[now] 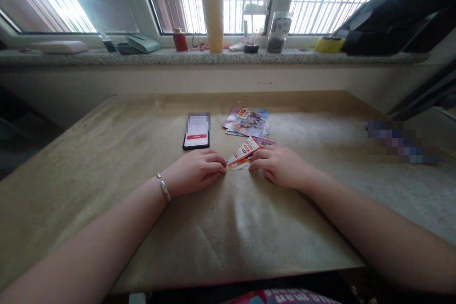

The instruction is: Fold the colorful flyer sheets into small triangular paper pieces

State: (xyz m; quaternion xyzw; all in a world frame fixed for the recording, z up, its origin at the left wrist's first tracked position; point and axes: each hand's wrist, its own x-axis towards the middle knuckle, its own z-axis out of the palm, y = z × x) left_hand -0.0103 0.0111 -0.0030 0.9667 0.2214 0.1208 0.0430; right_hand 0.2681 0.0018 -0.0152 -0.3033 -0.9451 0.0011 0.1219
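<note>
A folded paper leaflet (242, 151), white and orange with bold red digits, lies between the left hand (195, 171), fingers bunched narrow at one corner, and the right hand (281, 165), fingers curled over the other end; whether either pinches or merely presses, I cannot tell. The tan, faintly creased tabletop (228, 232) faces a speckled stone windowsill (156, 58) under bright windows (235, 7).

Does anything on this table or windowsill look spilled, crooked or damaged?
Nothing looks spilled or clearly damaged. The printed sheets right of the phone look mildly untidy: their edges don't line up. The table cover also shows creases near the front, so it isn't quite flat.
</note>
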